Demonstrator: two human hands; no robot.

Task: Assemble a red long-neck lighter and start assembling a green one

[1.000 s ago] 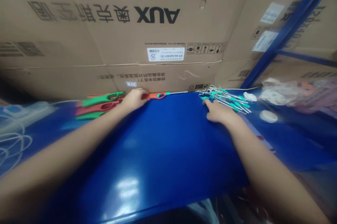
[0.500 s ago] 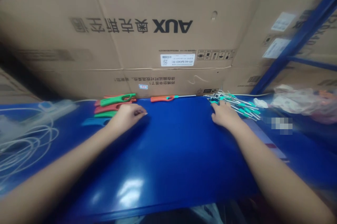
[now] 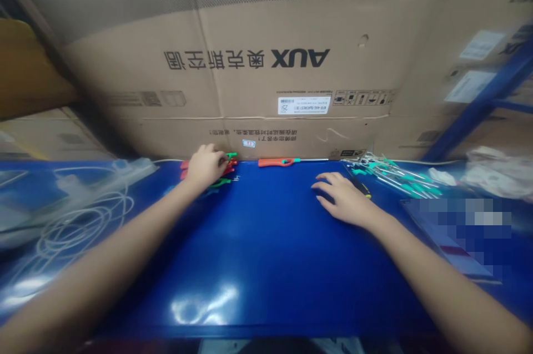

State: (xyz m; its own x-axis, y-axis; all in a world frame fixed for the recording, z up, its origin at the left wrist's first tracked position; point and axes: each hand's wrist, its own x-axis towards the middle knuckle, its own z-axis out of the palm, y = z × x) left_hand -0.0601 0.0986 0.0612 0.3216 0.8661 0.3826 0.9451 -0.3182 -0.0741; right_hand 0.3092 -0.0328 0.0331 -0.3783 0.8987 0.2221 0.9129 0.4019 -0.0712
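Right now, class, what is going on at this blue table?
A person's left hand rests on a pile of red and green handles by the cardboard box. The right hand lies open on the blue table, apart from the teal-handled rods. One orange-handled tool lies between the hands.

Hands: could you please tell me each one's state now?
Left hand: on the red and green plastic handles; grip cannot be told.
Right hand: open, flat on blue tabletop.
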